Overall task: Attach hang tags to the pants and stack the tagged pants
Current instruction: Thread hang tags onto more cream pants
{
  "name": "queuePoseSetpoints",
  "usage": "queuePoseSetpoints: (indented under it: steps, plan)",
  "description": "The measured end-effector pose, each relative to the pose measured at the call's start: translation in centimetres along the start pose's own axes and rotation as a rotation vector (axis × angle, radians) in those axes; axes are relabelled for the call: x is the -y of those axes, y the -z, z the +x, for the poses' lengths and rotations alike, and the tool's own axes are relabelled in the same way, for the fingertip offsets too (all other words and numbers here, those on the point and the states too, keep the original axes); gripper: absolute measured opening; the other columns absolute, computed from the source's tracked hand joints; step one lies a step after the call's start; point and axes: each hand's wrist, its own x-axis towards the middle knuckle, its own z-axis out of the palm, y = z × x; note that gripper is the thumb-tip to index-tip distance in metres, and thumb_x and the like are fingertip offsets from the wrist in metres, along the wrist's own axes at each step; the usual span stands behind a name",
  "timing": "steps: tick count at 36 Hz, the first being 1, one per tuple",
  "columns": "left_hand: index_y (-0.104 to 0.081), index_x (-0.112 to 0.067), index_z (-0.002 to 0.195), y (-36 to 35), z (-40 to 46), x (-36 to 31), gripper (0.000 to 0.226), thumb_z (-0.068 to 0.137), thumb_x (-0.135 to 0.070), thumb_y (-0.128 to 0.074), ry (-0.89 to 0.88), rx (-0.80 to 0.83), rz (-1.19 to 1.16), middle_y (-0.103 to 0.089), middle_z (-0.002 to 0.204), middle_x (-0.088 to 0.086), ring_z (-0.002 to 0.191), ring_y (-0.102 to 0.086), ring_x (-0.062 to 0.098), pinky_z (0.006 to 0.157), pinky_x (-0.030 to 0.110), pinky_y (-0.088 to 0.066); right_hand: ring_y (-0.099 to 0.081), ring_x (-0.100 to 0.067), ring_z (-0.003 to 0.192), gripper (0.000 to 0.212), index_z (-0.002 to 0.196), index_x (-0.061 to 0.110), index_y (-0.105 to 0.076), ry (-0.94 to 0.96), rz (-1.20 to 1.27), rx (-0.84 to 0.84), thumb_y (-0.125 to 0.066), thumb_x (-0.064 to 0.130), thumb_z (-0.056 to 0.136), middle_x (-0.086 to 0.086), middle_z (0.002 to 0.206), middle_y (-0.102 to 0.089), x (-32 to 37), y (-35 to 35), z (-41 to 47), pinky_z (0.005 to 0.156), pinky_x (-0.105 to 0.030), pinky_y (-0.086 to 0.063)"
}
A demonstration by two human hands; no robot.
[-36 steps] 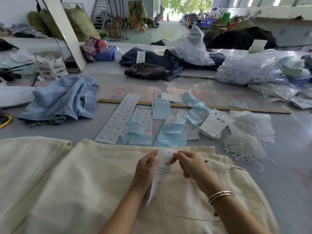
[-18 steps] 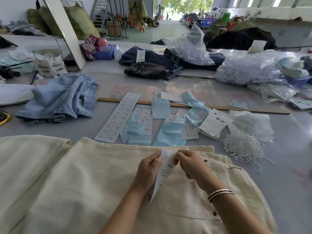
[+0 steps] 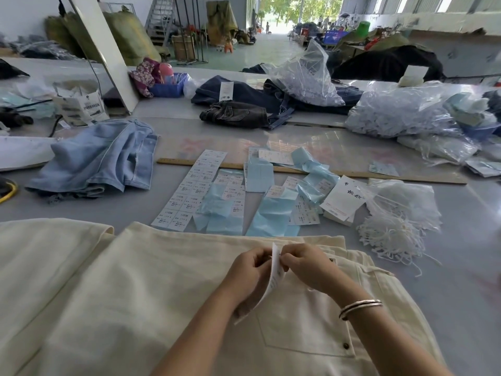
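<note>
We note both grips closed on one white hang tag point(image 3: 276, 275): left hand point(image 3: 248, 270) and right hand point(image 3: 307, 264) pinch it, above cream pants point(image 3: 141, 294) on the bench point(image 3: 461, 253).

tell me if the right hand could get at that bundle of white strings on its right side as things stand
Probably yes, once freed. The right hand is pinching the hang tag with the left hand; the white strings lie uncovered on the table with nothing between.
</note>
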Motion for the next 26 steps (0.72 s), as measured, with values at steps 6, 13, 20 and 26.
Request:
queuePoseSetpoints:
  steps: [6,13,20,26]
  plan:
    - [-0.072,-0.038,0.093,-0.1,-0.1,-0.1,0.021,0.086,-0.052,-0.057,-0.057,-0.043,0.052,-0.073,0.091,-0.012,0.085,-0.07,0.006,0.076,0.027,-0.058,-0.046,-0.004,0.058,0.034,0.056,0.026,-0.052,0.036,-0.058,-0.058,-0.051,0.027,0.09,0.009,0.058,-0.054,-0.1,0.3,-0.1,0.053,-0.022,-0.034]
    - [-0.068,-0.022,0.087,0.4,0.7,-1.2,0.01,0.092,-0.025,-0.06,-0.092,-0.087,0.229,-0.07,0.078,-0.004,0.077,-0.066,0.013,0.071,0.028,-0.052,-0.049,-0.006,0.051,0.015,0.075,0.032,-0.06,-0.004,0.186,-0.12,-0.059,0.034,0.09,0.009,0.06,-0.055,-0.9,0.8,-1.0,0.046,-0.023,-0.042]
    - [-0.065,-0.023,0.089,-0.6,0.9,-4.0,0.012,0.087,-0.034,-0.06,-0.255,0.035,0.965,-0.068,0.094,-0.005,0.087,-0.061,0.015,0.078,0.029,-0.048,-0.058,-0.012,0.094,0.01,0.099,0.032,-0.062,-0.027,0.424,-0.359,-0.055,0.027,0.094,0.004,0.104,-0.058,-2.8,1.8,-2.5,0.081,-0.032,-0.05]
    - [-0.065,-0.024,0.099,-2.5,1.3,-6.5,0.015,0.091,-0.034,-0.057,-0.355,-0.009,0.907,-0.07,0.095,-0.001,0.088,-0.064,0.019,0.078,0.033,-0.052,-0.065,0.0,0.088,0.018,0.107,0.03,-0.068,0.079,0.518,-0.337,-0.06,0.025,0.091,0.014,0.099,-0.07,-2.6,1.5,-3.9,0.068,-0.021,-0.05]
